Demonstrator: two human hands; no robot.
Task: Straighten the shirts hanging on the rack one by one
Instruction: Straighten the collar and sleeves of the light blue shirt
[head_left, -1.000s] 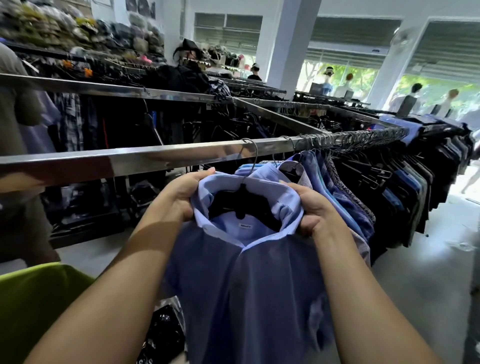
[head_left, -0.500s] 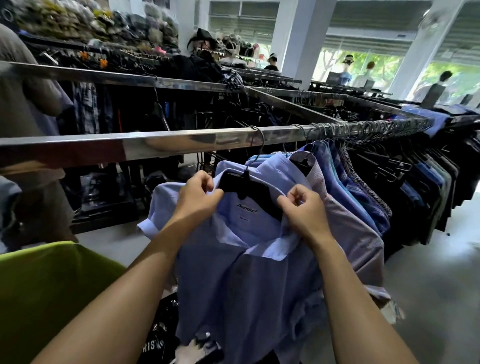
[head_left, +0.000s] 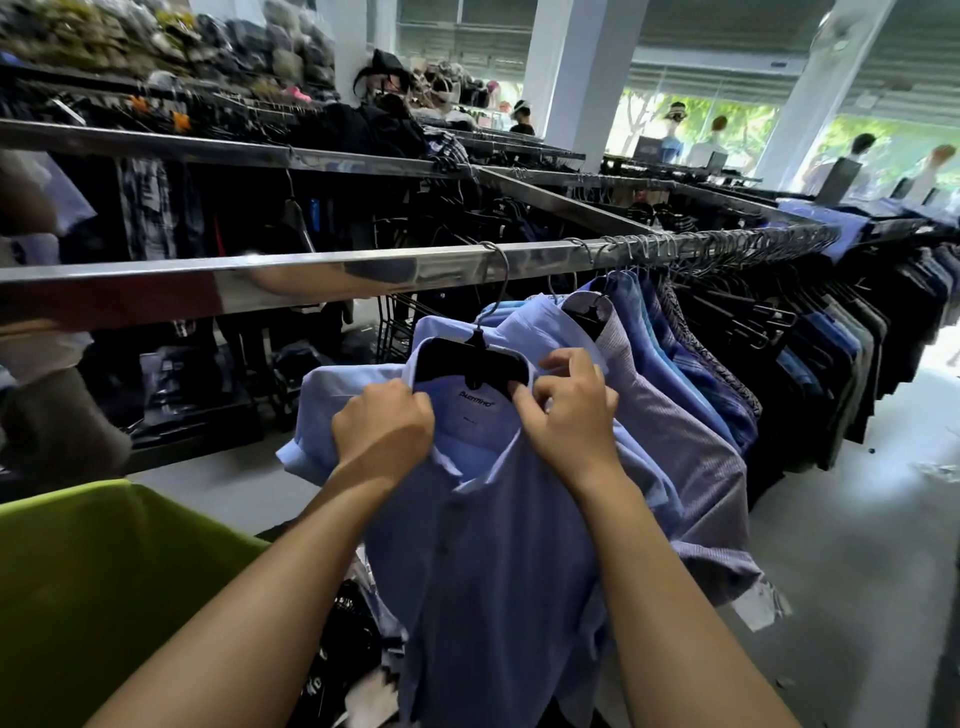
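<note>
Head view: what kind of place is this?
Probably a clothing shop: long metal rails packed with hanging shirts, such as the light blue shirt, mannequins near the windows, and caps piled up high.

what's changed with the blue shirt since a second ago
The collar of the light blue shirt, bunched up round the black hanger a second ago, has been opened and folded down; the neck label now shows and the shoulders lie spread. The left hand and right hand moved from the collar's sides to its front edges. The hanger stays hooked on the rail, both hands still gripping the shirt.
</note>
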